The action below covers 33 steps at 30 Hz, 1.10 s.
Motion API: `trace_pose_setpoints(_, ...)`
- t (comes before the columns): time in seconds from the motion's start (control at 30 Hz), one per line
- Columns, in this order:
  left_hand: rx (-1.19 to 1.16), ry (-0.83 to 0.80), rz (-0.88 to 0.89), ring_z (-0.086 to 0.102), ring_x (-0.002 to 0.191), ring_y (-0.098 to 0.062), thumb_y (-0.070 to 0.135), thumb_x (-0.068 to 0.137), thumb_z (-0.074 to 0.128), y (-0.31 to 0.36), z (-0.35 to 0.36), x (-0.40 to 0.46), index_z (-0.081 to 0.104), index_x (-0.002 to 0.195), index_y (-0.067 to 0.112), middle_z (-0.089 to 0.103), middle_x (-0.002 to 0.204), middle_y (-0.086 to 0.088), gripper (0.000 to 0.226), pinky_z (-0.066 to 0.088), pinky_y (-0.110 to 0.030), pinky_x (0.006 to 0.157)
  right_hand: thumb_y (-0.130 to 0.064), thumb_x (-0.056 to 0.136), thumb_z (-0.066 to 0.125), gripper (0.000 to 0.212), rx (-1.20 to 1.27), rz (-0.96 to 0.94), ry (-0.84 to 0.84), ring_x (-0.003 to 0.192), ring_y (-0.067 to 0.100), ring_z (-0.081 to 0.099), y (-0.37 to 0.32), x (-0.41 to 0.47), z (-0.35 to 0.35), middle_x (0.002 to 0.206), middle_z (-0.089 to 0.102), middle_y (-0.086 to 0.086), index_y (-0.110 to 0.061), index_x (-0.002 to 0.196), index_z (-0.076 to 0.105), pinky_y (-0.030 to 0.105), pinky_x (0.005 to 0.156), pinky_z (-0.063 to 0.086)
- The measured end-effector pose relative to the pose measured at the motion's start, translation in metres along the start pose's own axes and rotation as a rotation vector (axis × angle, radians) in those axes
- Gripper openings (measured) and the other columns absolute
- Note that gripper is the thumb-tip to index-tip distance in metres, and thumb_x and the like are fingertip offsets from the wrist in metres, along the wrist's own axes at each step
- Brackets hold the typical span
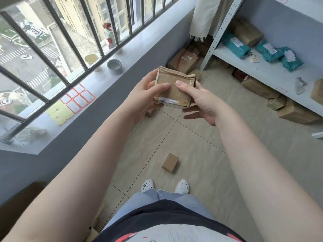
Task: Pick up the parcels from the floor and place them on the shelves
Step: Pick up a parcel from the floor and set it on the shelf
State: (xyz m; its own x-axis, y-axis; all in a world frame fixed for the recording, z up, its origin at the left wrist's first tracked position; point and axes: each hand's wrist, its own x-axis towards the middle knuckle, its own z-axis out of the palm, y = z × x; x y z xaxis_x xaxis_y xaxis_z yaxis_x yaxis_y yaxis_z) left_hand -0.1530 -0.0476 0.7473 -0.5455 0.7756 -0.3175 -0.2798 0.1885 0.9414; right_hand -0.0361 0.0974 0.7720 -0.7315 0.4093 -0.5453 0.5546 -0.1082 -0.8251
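- A flat brown parcel [174,89] is held in the air in front of the person, above the tiled floor [192,145], between the windowsill [97,88] on the left and the shelf [265,74] on the right.
- Its broad taped face is turned up toward the camera; its long axis runs away from the person, and the near edge carries a white label strip.
- The left hand [145,95] grips the parcel's left edge, thumb pressed flat on the top face, fingers curled round the side and underneath.
- The right hand [201,103] holds the right edge, thumb on the top face just beside the left thumb, the other fingers spread loosely below the parcel.
- Both forearms reach forward, bare, converging on the parcel.
- A small brown box [170,162] lies on the floor ahead of the white shoes [181,186].
- Teal packets [272,53] and brown boxes lie on the shelf.
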Motion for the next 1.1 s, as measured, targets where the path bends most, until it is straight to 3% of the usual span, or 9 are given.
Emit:
trace_pose_setpoints(0.13,-0.073,0.015,-0.055,0.072,0.094,-0.018,0.03,0.097,0.06,0.012,0.008,-0.005,0.062,0.127,0.03,0.074,0.103,0.009,0.03,0.055,-0.053,0.099,-0.049,0.081,0.069,0.073,-0.011,-0.214,0.076,0.12,0.006,0.057,0.001,0.001,-0.001,0.134,0.06,-0.01,-0.028,0.144,0.039,0.024,0.092,0.046)
trace_pose_setpoints(0.2,-0.085,0.043,-0.091,0.074,0.092,-0.023,0.033,0.098,0.058,0.018,0.01,-0.004,0.064,0.118,0.028,0.075,0.1,0.007,0.022,0.057,-0.053,0.095,-0.042,0.078,0.072,0.076,0.014,-0.286,0.066,0.121,0.008,0.059,0.003,0.001,-0.003,0.135,0.061,-0.005,-0.023,0.144,0.04,0.025,0.096,0.049)
trace_pose_setpoints(0.3,0.032,0.044,-0.112,0.077,0.094,-0.027,0.044,0.095,0.06,0.025,0.012,-0.003,0.064,0.119,0.031,0.076,0.103,0.003,0.028,0.059,-0.05,0.093,-0.033,0.081,0.071,0.063,0.038,-0.31,0.058,0.11,0.007,0.064,0.004,-0.002,-0.006,0.124,0.067,-0.004,-0.023,0.138,0.046,0.023,0.086,0.051)
trace_pose_setpoints(0.5,0.322,-0.202,-0.056,0.071,0.106,-0.007,0.062,0.081,0.068,0.025,0.003,-0.008,0.046,0.134,0.056,0.072,0.119,0.018,0.058,0.054,-0.032,0.093,-0.034,0.092,0.059,0.036,0.059,-0.262,0.119,0.076,-0.003,0.067,-0.008,-0.009,-0.013,0.1,0.071,-0.01,-0.027,0.127,0.056,0.018,0.063,0.051)
trace_pose_setpoints(0.6,0.298,-0.147,0.003,0.069,0.102,0.005,0.044,0.085,0.073,0.023,0.007,-0.006,0.056,0.123,0.052,0.073,0.115,0.018,0.043,0.051,-0.024,0.084,-0.043,0.092,0.057,0.035,0.066,-0.226,0.092,0.086,0.007,0.066,-0.012,-0.013,-0.014,0.1,0.07,-0.009,-0.029,0.124,0.057,0.026,0.068,0.056)
trace_pose_setpoints(0.73,0.207,-0.051,0.066,0.075,0.1,-0.011,0.042,0.081,0.077,0.023,0.011,-0.003,0.068,0.112,0.045,0.077,0.111,0.006,0.032,0.058,-0.031,0.088,-0.054,0.087,0.058,0.052,0.117,-0.176,0.037,0.103,0.02,0.065,-0.008,-0.015,-0.013,0.107,0.069,-0.003,-0.031,0.133,0.05,0.046,0.087,0.056)
trace_pose_setpoints(0.9,0.184,0.004,0.052,0.078,0.087,-0.01,0.044,0.086,0.072,0.03,0.015,-0.003,0.069,0.116,0.037,0.08,0.099,0.005,0.031,0.062,-0.028,0.071,-0.047,0.078,0.069,0.064,0.167,-0.185,0.019,0.102,0.025,0.068,-0.002,-0.017,-0.014,0.114,0.068,0.0,-0.03,0.136,0.045,0.051,0.085,0.058)
trace_pose_setpoints(0.97,0.173,0.024,0.035,0.078,0.087,-0.012,0.048,0.085,0.072,0.032,0.016,-0.003,0.069,0.112,0.039,0.08,0.097,0.006,0.028,0.064,-0.033,0.075,-0.044,0.079,0.071,0.064,0.183,-0.181,0.032,0.099,0.027,0.07,0.0,-0.017,-0.014,0.116,0.068,0.003,-0.028,0.135,0.046,0.055,0.084,0.058)
trace_pose_setpoints(1.1,0.183,0.045,0.018,0.076,0.099,-0.016,0.059,0.074,0.077,0.029,0.014,-0.003,0.063,0.13,0.034,0.078,0.111,0.004,0.062,0.06,-0.043,0.091,-0.043,0.082,0.07,0.058,0.241,-0.171,0.05,0.095,0.029,0.072,0.001,-0.016,-0.014,0.109,0.071,0.005,-0.025,0.132,0.048,0.057,0.082,0.058)
